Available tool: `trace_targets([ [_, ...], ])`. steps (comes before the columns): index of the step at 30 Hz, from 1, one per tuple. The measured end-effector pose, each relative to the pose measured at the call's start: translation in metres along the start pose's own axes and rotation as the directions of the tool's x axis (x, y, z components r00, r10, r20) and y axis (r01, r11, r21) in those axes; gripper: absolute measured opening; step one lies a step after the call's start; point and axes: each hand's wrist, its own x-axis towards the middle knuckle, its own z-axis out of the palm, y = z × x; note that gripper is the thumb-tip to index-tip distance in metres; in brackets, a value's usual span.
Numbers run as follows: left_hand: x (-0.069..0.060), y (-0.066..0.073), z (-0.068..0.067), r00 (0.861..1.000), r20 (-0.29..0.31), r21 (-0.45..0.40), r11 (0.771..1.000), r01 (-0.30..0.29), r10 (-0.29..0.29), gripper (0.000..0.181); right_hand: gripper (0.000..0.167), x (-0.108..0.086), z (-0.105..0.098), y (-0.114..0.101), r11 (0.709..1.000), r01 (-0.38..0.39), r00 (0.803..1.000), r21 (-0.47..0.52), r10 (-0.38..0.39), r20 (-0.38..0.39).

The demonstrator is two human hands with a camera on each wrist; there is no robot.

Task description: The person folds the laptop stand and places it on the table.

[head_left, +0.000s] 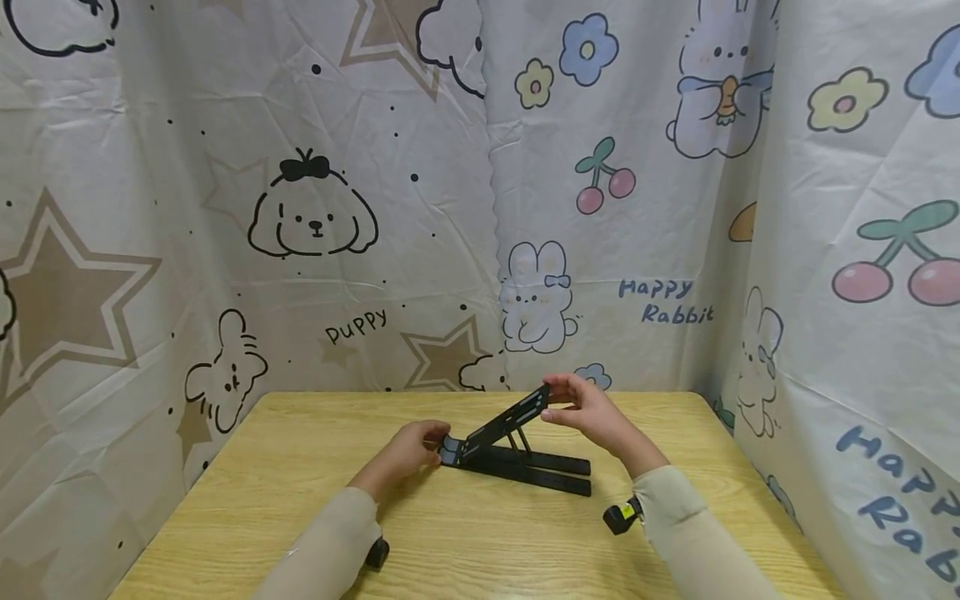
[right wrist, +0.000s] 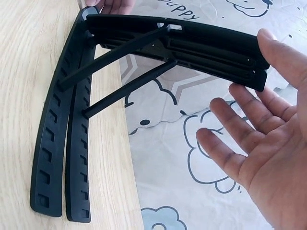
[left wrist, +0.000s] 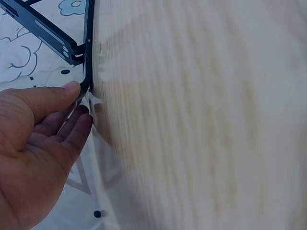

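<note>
A black folding laptop stand (head_left: 525, 477) stands on the table, its upper panel (right wrist: 216, 48) tilted up from the two base bars. Two thin struts (right wrist: 130, 91) prop the panel, their lower ends at the notched bars (right wrist: 47, 143). At the stand's hinged left end, my left hand (head_left: 408, 447) pinches the tip between thumb and fingers. My right hand (head_left: 588, 410) grips the raised end of the panel, thumb (right wrist: 283, 52) on one side and fingertips on the other; its remaining fingers are spread.
The stand rests on a light wood-grain table (head_left: 315, 450). Behind and beside it hang printed curtains (head_left: 375, 292) with cartoon animals, stars and cherries. Each wrist carries a small black camera, the right one (head_left: 621, 516) beside the sleeve.
</note>
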Motion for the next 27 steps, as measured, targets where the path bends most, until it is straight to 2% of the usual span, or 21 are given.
trace_targets([
  [6, -0.004, 0.007, 0.001, 1.000, -0.012, 0.038, 0.999, 0.003, -0.002, 0.060, 0.065, 0.001, -0.004, 0.007, 0.999, 0.033, 0.999, 0.012, -0.033, 0.030],
  [12, -0.008, 0.024, 0.005, 0.998, -0.027, 0.035, 0.998, -0.048, 0.049, 0.058, 0.067, 0.000, -0.009, 0.015, 0.999, 0.047, 0.997, 0.011, -0.048, 0.059],
  [16, -0.010, 0.037, 0.011, 0.996, -0.014, 0.043, 0.995, -0.092, 0.093, 0.056, 0.065, -0.004, -0.013, 0.023, 0.998, 0.055, 0.996, -0.025, -0.053, 0.074],
  [21, -0.010, 0.047, 0.017, 0.993, -0.012, 0.040, 0.992, -0.121, 0.121, 0.056, 0.062, -0.005, -0.018, 0.036, 0.992, 0.086, 0.991, -0.091, -0.075, 0.114],
  [27, -0.008, 0.053, 0.024, 0.985, -0.002, -0.021, 0.985, -0.171, 0.171, 0.056, 0.065, -0.010, -0.025, 0.054, 0.981, 0.105, 0.983, -0.161, -0.078, 0.165],
])
